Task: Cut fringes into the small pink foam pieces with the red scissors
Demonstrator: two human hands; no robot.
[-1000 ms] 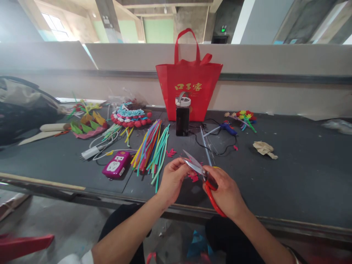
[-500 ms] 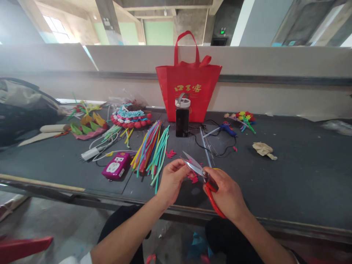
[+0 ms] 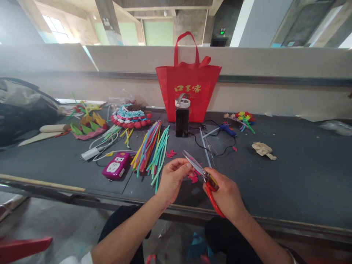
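Observation:
My right hand is closed around the red handles of a pair of scissors, whose blades point up and left. The blades lie close together beside the fingertips of my left hand. Thumb and forefinger of that hand are pinched; whatever is between them is too small to make out. Under the scissors, small pink-red cut pieces lie on the dark table. A second little heap of pink-red pieces is beyond my left hand. Left of it lie bundles of coloured pipe-cleaner-like strips.
A black phone stands before a red bag. A blue glue gun with its cord and clear sticks lies right of it. A purple power socket and craft flowers are leftward; a crumpled beige item is rightward.
The scissor blades have closed from a spread position. Both hands stay in nearly the same place.

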